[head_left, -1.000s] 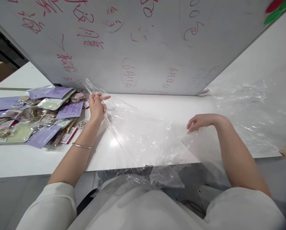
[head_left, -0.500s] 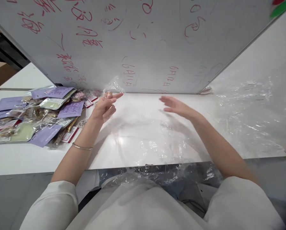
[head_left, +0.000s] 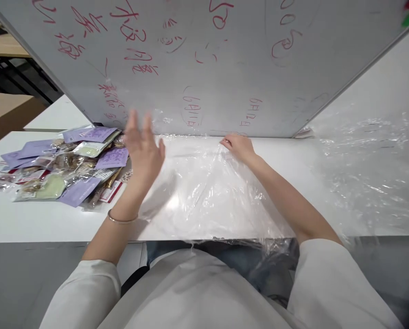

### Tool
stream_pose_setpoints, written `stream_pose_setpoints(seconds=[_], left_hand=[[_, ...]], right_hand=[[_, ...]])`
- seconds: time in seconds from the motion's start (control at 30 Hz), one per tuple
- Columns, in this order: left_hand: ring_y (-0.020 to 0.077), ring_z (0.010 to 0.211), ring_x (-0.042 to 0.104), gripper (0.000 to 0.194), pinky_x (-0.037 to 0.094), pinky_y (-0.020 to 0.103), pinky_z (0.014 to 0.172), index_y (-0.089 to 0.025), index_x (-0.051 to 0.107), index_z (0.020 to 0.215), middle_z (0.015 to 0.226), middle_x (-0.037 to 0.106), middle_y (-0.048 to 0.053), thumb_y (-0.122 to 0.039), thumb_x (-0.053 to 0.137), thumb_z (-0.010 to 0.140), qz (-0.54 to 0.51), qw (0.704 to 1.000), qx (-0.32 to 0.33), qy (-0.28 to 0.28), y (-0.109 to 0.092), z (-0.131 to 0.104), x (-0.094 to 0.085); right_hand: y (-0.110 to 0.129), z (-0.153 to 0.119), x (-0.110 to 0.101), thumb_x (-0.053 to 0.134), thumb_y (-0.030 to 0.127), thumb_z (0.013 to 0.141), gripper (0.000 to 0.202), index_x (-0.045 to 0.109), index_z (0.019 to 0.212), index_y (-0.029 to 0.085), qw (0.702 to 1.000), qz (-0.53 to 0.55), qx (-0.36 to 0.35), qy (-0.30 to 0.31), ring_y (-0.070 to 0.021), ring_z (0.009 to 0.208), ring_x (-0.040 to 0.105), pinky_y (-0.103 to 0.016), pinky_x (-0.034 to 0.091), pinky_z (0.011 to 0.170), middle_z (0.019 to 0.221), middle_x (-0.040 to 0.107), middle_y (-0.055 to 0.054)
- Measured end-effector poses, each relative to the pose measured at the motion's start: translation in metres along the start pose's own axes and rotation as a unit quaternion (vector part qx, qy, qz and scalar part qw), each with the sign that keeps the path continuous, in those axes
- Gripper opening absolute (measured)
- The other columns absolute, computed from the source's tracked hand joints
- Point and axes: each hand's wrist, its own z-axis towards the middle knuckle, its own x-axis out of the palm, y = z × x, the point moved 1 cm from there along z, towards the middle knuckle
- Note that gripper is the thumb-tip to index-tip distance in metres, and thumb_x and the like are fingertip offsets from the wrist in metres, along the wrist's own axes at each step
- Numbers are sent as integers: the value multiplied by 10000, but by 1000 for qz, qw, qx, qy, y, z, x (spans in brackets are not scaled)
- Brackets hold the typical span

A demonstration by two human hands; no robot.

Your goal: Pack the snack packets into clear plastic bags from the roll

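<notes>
A sheet of clear plastic film (head_left: 204,192) lies crinkled over the white table in front of me and hangs past its near edge. My right hand (head_left: 238,146) pinches the film close to the foot of the whiteboard, and folds run down from its fingertips. Raised with fingers spread, my left hand (head_left: 143,151) holds nothing; its fingertips are smeared by motion. It is nearest to a pile of small packets (head_left: 70,167), purple, green and clear, some with red-edged labels. The hand hides part of the pile's right end.
The whiteboard (head_left: 207,73) with red writing stands along the back of the table (head_left: 5,224). More clear plastic (head_left: 369,173) lies crumpled at the right. A cardboard box (head_left: 5,114) sits at the far left.
My right hand has closed from open fingers and now pinches the film, which is spread flatter. My left hand has turned, its fingers now spread and pointing up. The view has shifted slightly.
</notes>
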Motion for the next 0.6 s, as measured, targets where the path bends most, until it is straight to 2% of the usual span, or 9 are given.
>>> stream_pose_setpoints(seconds=[0.03,0.07,0.13,0.17,0.2,0.27,0.37,0.5,0.6], left_hand=[[351,1533,129,602,131,579,1226,-190,401,1455,1652,196,144,-342,605,909,-12,994,59,87,-10,-10,7],[340,1529,166,606,162,567,1224,-215,390,1473,1640,251,124,-402,579,928,-40,973,117,197,-18,-22,17],[325,1525,198,640,186,542,1224,-278,380,1499,1636,288,78,-538,534,936,-79,891,198,401,-26,-50,38],[338,1529,175,655,138,568,1226,-293,379,1508,1641,278,74,-587,507,937,-68,862,207,458,-26,-64,48],[369,1532,134,674,74,620,1212,-297,375,1518,1648,258,84,-623,481,938,-42,850,202,485,-23,-75,56],[413,1531,60,729,-21,690,1169,-302,341,1544,1662,197,101,-677,452,928,7,848,190,495,-14,-91,66],[436,1526,-3,773,-62,715,1144,-319,287,1569,1674,126,101,-720,409,920,44,859,171,480,0,-99,65],[444,1524,-5,760,-54,715,1147,-360,300,1560,1676,138,71,-735,410,908,32,866,152,474,7,-97,53],[455,1521,-3,738,-57,727,1139,-396,327,1544,1677,144,51,-733,443,897,21,862,148,484,8,-96,49]], right_hand=[[0,5,-1,373,411,997,382,678,1087,199,1000,-25,-11,-11,-278,1035,588,-359,392,862,1139,665,-124],[1,8,-1,369,410,1002,400,657,1170,188,999,-43,-25,-14,-296,1079,580,-380,393,903,1186,645,-145],[6,6,-1,421,427,987,479,541,1364,155,996,-72,-41,-19,-338,1226,519,-445,355,1022,1328,568,-187],[9,0,-1,456,441,972,566,448,1449,136,996,-83,-35,-26,-359,1321,450,-484,303,1088,1416,501,-204],[12,-11,-1,482,459,957,671,341,1515,115,995,-90,-15,-33,-377,1408,355,-520,234,1142,1500,415,-218],[17,-43,0,497,513,929,857,137,1577,83,994,-90,53,-29,-407,1506,156,-577,112,1192,1613,226,-233],[12,-107,7,496,590,871,1014,-26,1587,98,987,-78,133,51,-442,1521,46,-636,81,1194,1655,93,-230],[-27,-181,19,423,543,877,915,51,1593,111,962,-81,213,152,-453,1519,30,-640,97,1203,1663,104,-211],[-79,-205,19,220,489,960,741,162,1586,97,965,-108,221,94,-381,1537,43,-588,91,1227,1669,123,-175]])
